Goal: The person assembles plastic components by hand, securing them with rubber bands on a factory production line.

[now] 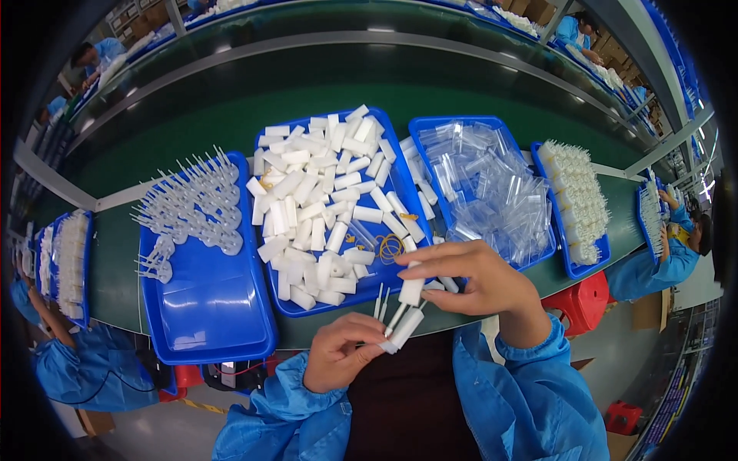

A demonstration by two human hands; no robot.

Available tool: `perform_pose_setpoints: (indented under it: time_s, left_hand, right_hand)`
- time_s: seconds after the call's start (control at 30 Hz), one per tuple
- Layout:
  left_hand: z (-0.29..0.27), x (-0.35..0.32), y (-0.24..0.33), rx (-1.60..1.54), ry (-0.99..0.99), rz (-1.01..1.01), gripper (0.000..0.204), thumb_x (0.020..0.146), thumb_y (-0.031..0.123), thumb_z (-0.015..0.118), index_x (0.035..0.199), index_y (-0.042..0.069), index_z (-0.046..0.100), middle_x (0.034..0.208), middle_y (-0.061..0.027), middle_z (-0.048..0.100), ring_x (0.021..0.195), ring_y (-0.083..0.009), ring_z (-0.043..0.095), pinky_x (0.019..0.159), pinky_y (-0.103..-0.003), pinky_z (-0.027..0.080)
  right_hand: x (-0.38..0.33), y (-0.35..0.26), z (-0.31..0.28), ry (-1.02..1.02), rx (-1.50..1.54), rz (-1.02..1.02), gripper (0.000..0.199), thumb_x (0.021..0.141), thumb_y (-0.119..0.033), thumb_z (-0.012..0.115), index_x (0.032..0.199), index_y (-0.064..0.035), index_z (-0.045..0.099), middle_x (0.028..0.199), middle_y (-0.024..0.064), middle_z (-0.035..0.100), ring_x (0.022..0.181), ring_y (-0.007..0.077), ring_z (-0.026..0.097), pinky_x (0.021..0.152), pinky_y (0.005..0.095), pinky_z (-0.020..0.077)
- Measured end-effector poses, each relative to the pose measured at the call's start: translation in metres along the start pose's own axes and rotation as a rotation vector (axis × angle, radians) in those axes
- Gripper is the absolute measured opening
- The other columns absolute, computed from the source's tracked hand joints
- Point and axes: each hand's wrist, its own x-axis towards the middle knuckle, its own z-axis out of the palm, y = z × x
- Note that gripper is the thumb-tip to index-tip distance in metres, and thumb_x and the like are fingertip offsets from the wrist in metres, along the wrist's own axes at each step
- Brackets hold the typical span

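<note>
My left hand (338, 352) grips a small white rectangular plastic piece (405, 329) with a thin white stick poking from its top. My right hand (477, 278) pinches a second white block (412, 289) just above it, at the near edge of the green table. Both hands hover in front of the middle blue tray (286, 306), which is heaped with several white rectangular blocks (319, 200) and a yellow rubber band (390, 247). Two loose thin sticks (379, 300) stand between the hands.
A blue tray (207, 307) to the left holds translucent spiked parts (196, 207). To the right stand a tray of clear plastic bags (488, 188) and a tray of small white parts (578, 200). Workers in blue coats sit at both sides. A red stool (578, 301) is at the right.
</note>
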Motion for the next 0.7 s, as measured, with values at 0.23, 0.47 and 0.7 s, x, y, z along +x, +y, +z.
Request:
perform_pose_setpoints:
  time_s: [0.23, 0.47, 0.7]
  left_hand:
    - [0.001, 0.001, 0.007, 0.303, -0.156, 0.114, 0.017, 0.076, -0.005, 0.065, 0.092, 0.002, 0.066, 0.095, -0.0133, 0.063, 0.083, -0.0246, 0.062, 0.071, -0.03, 0.05]
    - [0.005, 0.005, 0.011, 0.221, -0.29, 0.199, 0.024, 0.072, -0.008, 0.065, 0.094, 0.002, 0.066, 0.097, -0.011, 0.062, 0.081, -0.0257, 0.062, 0.069, -0.032, 0.051]
    - [0.007, 0.008, 0.011, 0.212, -0.346, 0.2, 0.027, 0.071, -0.01, 0.065, 0.096, 0.002, 0.066, 0.097, -0.0109, 0.061, 0.08, -0.0263, 0.061, 0.068, -0.033, 0.049]
  right_hand:
    - [-0.016, -0.002, -0.002, 0.024, 0.189, 0.174, 0.02, 0.076, -0.006, 0.07, 0.096, -0.0042, 0.068, 0.088, 0.01, 0.068, 0.077, 0.0151, 0.065, 0.065, 0.0239, 0.049]
    - [-0.021, -0.005, -0.004, -0.029, 0.176, 0.116, 0.013, 0.072, -0.005, 0.073, 0.084, -0.0021, 0.07, 0.082, 0.0099, 0.068, 0.076, 0.0167, 0.067, 0.066, 0.0257, 0.0517]
    - [-0.022, -0.005, -0.004, -0.078, 0.321, 0.068, 0.011, 0.07, -0.002, 0.074, 0.079, -0.0001, 0.07, 0.079, 0.0129, 0.068, 0.073, 0.0205, 0.066, 0.061, 0.026, 0.0494]
